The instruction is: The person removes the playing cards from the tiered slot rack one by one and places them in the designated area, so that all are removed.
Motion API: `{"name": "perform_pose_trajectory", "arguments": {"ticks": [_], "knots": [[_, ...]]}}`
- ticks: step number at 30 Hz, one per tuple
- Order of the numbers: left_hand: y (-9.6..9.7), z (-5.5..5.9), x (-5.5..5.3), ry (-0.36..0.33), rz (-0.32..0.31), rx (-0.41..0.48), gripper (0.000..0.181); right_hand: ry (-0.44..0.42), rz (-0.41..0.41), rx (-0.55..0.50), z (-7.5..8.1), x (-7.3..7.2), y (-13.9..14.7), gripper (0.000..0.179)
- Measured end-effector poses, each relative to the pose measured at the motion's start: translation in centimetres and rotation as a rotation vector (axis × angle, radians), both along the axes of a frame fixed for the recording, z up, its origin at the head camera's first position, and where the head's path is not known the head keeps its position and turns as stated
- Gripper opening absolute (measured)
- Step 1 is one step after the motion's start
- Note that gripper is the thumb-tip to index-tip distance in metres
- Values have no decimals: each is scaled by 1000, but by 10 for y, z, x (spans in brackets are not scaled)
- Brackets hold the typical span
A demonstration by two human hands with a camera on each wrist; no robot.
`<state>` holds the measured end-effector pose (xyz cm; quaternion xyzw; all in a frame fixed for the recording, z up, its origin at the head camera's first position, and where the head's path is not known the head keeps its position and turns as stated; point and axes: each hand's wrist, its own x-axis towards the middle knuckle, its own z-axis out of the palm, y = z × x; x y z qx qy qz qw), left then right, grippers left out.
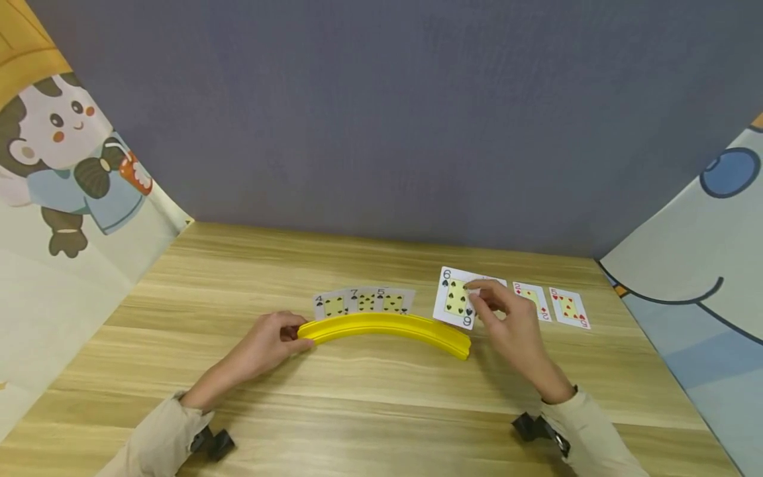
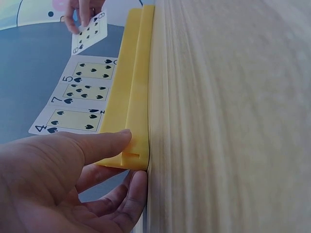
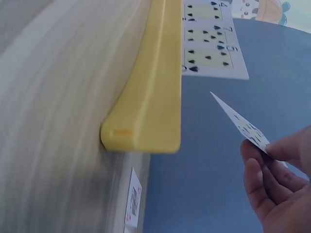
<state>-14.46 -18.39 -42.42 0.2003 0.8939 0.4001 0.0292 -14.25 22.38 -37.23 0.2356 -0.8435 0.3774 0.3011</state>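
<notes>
A curved yellow card holder (image 1: 381, 323) lies on the table, and my left hand (image 1: 265, 344) grips its left end with the thumb in front and fingers behind. Standing in the holder's slot, side by side and overlapping, are the four of spades (image 1: 330, 306), the seven of spades (image 1: 365, 301) and the five of spades (image 1: 395, 301). My right hand (image 1: 515, 324) pinches the six of spades (image 1: 454, 298) between thumb and fingers. That card is held up near the holder's right end, apart from the other three spades.
On the wooden table (image 1: 357, 411) at right lie the two of diamonds (image 1: 529, 298) and the five of hearts (image 1: 569, 308), face up. Another card beside them is mostly hidden by my right hand; a picture card (image 3: 133, 199) shows in the right wrist view. A grey panel (image 1: 381, 119) stands behind.
</notes>
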Motion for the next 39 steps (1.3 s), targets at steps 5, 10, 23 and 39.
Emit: {"name": "perform_pose_trajectory", "arguments": {"ticks": [5, 10, 23, 39], "knots": [[0, 0, 1, 7, -2, -3, 24, -50, -73, 62, -1, -1, 15, 18], [0, 1, 2, -11, 4, -1, 24, -103, -128, 117, -5, -1, 32, 17], [-1, 0, 2, -24, -2, 2, 24, -419, -46, 242, -21, -7, 53, 24], [-1, -1, 0, -24, -9, 11, 21, -526, 43, 396, -33, -7, 61, 34]]}}
